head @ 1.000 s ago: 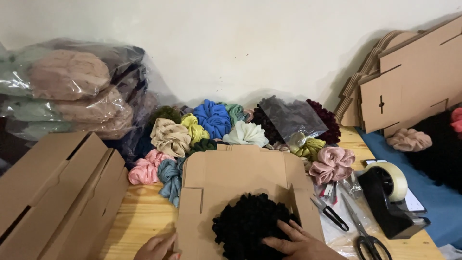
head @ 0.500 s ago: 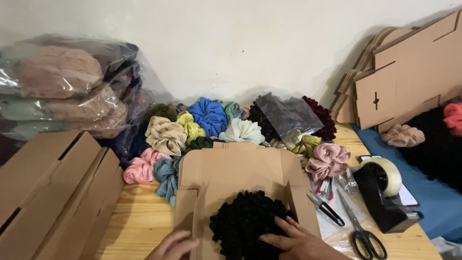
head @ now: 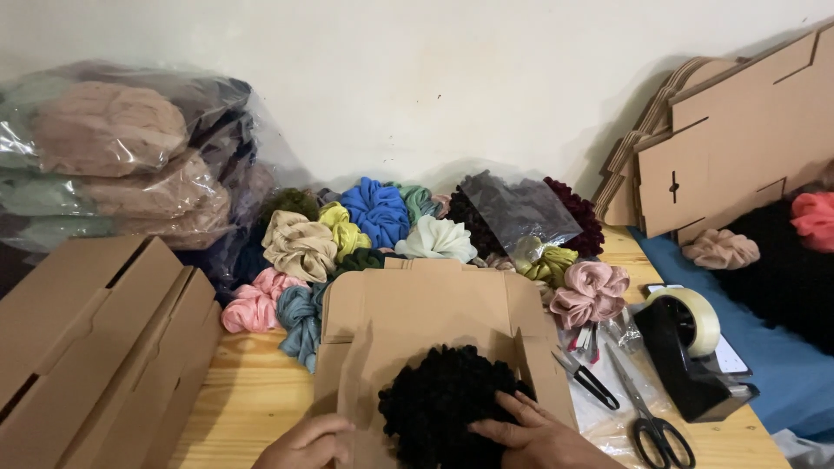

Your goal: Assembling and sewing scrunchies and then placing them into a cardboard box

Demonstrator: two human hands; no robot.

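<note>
Head view, from the left side to the right. Closed cardboard boxes [head: 95,347] lie at the left on the wooden table [head: 243,399], and behind them stand clear plastic bags of fabric [head: 113,165]. In the middle, at the bottom edge, the left hand [head: 308,443] comes in low with the fingers curled, and it grips the left flap of the open cardboard box [head: 426,304]; the palm is not visible. Inside this box, at its front part, sits the pile of black scrunchies [head: 439,395]. The right hand [head: 530,434] lies just beside it, palm down, fingers spread a little, and the fingertips [head: 508,401] press on the right side of the black pile. It does not close around anything. Behind the box there is a heap of coloured scrunchies [head: 378,213], blue, beige, white, pink and green. More to the right lie small black snips [head: 591,382], black scissors [head: 651,421] and a black tape dispenser [head: 691,347]. Flat cardboard sheets [head: 738,148] lean on the wall at the far right.
</note>
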